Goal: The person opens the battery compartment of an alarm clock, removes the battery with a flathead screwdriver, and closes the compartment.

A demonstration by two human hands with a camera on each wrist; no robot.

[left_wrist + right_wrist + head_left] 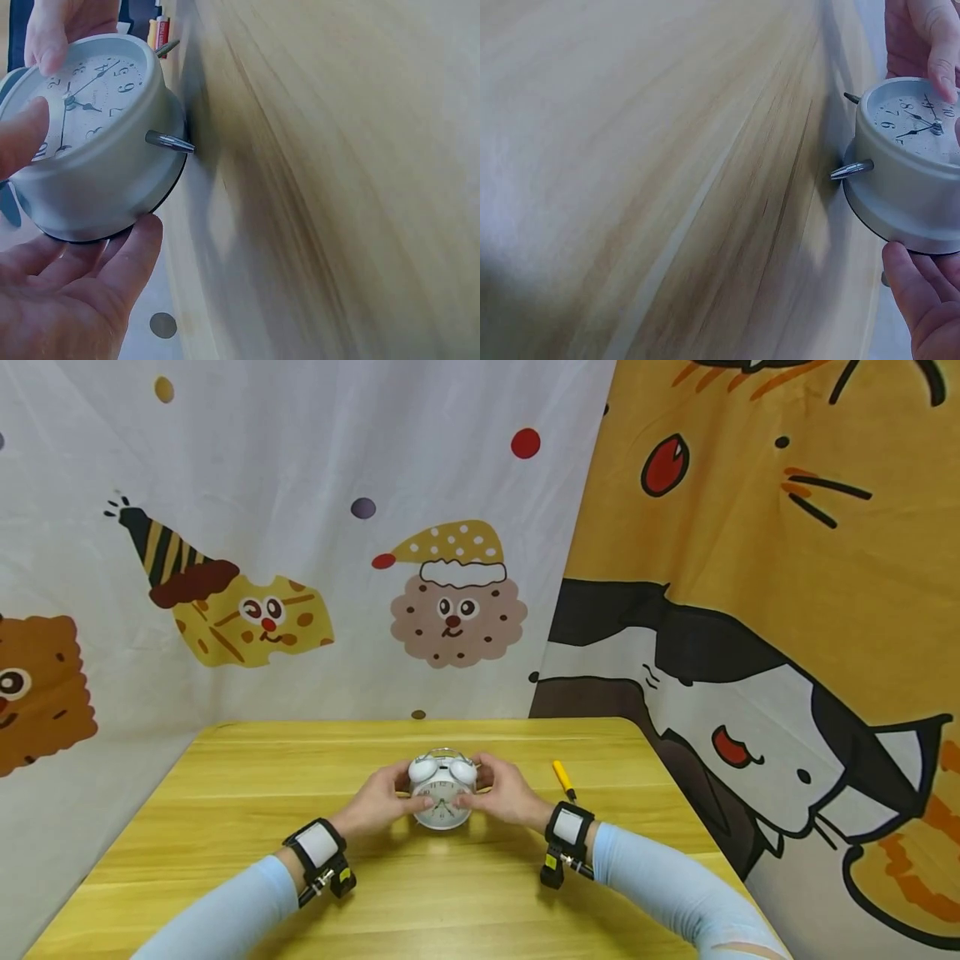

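A white twin-bell alarm clock (442, 817) faces the head camera, held between both hands over the middle of the table. My left hand (378, 800) grips its left side, thumb on the dial's front and fingers behind the case. On the other side my right hand (510, 789) holds it the same way, its thumb at the dial's right edge. In the left wrist view the clock's pointed metal feet (171, 142) stick out toward the wooden surface. Fingertips (900, 262) of the right hand press the back rim in the right wrist view.
A yellow-handled screwdriver (562, 777) with a black lower part lies right of the right hand on the wooden table (420, 902). Behind the table hangs a cartoon-printed cloth (300, 485). Both wrists wear strapped cameras.
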